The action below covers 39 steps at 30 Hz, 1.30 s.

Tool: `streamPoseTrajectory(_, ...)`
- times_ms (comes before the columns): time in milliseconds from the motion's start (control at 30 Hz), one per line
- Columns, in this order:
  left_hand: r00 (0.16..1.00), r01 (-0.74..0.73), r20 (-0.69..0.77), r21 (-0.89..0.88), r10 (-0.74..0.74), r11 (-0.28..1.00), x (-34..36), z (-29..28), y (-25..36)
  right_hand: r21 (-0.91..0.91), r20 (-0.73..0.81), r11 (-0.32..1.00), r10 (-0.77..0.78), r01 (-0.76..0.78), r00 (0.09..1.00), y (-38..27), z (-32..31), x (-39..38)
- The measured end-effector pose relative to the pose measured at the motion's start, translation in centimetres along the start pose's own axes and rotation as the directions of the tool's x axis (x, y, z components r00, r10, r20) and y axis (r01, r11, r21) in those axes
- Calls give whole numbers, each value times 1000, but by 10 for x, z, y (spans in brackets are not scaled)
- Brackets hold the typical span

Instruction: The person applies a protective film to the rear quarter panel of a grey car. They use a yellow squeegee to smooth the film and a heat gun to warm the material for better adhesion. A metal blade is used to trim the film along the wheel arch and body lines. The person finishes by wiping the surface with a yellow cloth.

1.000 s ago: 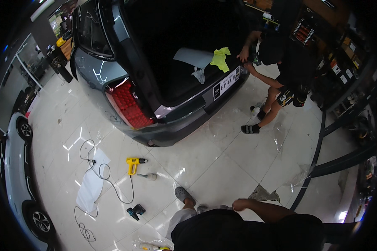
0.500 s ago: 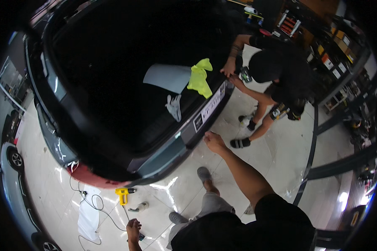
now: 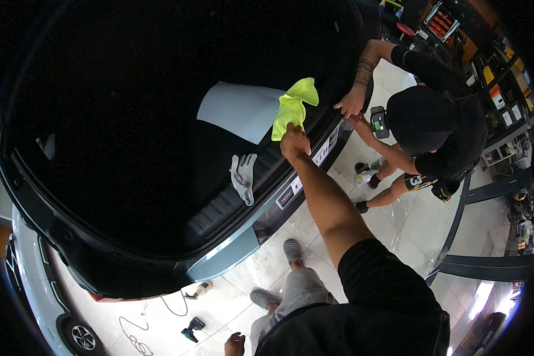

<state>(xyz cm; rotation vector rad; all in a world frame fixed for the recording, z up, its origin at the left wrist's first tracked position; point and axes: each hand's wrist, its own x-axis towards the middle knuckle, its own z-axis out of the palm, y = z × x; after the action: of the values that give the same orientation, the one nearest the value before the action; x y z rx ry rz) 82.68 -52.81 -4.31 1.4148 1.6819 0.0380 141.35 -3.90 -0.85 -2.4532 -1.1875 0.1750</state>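
My right hand [image 3: 295,142] reaches over the car's rear edge, its fingers closed on the near end of a bright yellow-green cloth [image 3: 292,111]. Beneath the cloth's far side lies a pale grey sheet [image 3: 237,110], flat on the dark cargo floor. A grey-white work glove [image 3: 243,178] rests closer to the sill, left of my right arm. Low at the lower edge, my left hand [image 3: 235,344] hangs over the floor with fingers curled; I see nothing in it.
A co-worker [image 3: 439,124] in black crouches at the bumper's right end, both hands on its corner. On the tiles lie a dark cordless tool [image 3: 193,330], a cable [image 3: 137,338] and a pale-handled tool [image 3: 200,289]. A white car [image 3: 38,279] stands at left.
My right hand has moved forward from outside the bumper onto the yellow-green cloth. My left hand has shifted right and lower in view. The view has moved closer to the cargo area.
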Motion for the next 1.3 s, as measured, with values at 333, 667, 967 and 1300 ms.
streamPoseTrajectory(333,975,-208,-60,70,212,976,32,-31,9,418,-595,763,-180,493,783,-29,-116,-131)
streamPoseTrajectory(667,979,-202,-99,-559,177,804,-6,-67,23,600,-258,588,-499,542,827,-71,-186,-449)
streamPoseTrajectory(967,903,-309,-53,-769,426,560,-42,-105,68,719,206,452,-864,527,460,-114,-181,-596)
streamPoseTrajectory(1300,937,155,91,-973,337,-169,-29,-70,3,784,445,494,-870,377,214,-157,-189,-622)
